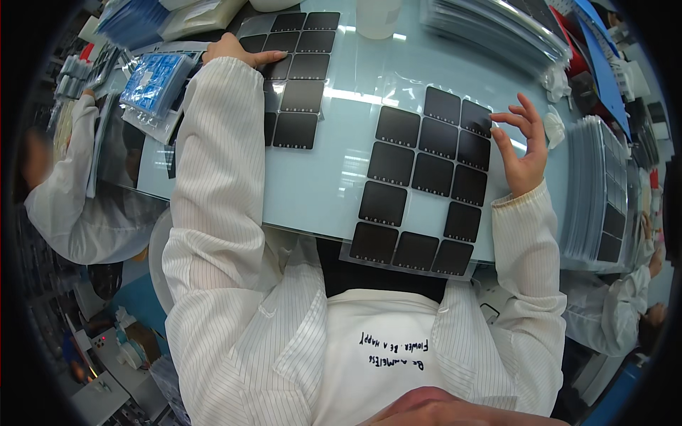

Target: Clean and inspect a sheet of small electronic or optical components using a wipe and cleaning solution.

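Note:
A clear sheet [426, 211] with several black rounded-square pieces lies on the glass-topped table, its near end reaching past the table's front edge. One place in its lower middle has no black piece. At the sheet's upper right corner is my right hand [522, 145], fingers curved and apart, thumb and forefinger tips close to a black square [476, 118]. I cannot see anything between them. My left hand [233, 51] rests at the left side of a second sheet of black squares [308, 65], thumb stretched out over it. My sleeve covers part of that sheet.
Stacks of clear sheets stand at the far right [497, 32] and right [593, 192]. Crumpled white tissue [554, 128] lies beside my right hand. A translucent container [378, 18] stands at the back. Left are blue bagged packs [153, 82] and a co-worker's white sleeve [67, 206].

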### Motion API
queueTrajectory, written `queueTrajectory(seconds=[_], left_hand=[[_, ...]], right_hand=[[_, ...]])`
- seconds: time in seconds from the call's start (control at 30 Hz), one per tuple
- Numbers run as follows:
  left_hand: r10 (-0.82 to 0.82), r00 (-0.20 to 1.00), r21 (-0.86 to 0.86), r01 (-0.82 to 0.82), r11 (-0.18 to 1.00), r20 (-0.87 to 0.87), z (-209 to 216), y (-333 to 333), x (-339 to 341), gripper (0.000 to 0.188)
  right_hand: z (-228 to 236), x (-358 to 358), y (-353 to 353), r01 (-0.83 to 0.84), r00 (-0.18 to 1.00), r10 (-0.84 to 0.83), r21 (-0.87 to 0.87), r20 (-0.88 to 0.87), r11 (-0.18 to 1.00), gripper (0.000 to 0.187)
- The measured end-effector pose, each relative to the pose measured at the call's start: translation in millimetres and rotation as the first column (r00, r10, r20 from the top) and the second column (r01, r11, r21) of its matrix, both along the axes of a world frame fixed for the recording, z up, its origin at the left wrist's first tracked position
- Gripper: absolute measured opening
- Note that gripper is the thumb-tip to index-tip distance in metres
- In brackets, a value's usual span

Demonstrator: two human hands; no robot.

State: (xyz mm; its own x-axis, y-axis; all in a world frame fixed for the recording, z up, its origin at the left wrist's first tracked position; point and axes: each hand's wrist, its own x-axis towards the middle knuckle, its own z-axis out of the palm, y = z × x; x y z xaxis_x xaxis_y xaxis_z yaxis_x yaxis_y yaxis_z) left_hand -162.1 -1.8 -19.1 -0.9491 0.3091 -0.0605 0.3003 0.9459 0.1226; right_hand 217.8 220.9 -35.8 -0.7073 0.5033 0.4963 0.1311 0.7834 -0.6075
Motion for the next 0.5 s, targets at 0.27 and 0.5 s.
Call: queueTrajectory(seconds=[0.27, 0.5], left_hand=[[0.049, 0.995, 0.41, -0.08, 0.908, 0.085, -21.0, -15.8, -19.0, 0.078], [0.102, 0.986, 0.225, -0.07, 0.972, -0.135, -44.9, -8.2, -53.2, 0.043]], right_hand=[[-6.5, 3.6, 7.1, 0.047, 0.998, -0.049, -0.056, -0.03, 0.997, 0.052], [-11.9, 5.8, 14.2, 0.026, 0.999, -0.034, -0.212, -0.038, 0.977, 0.041]])
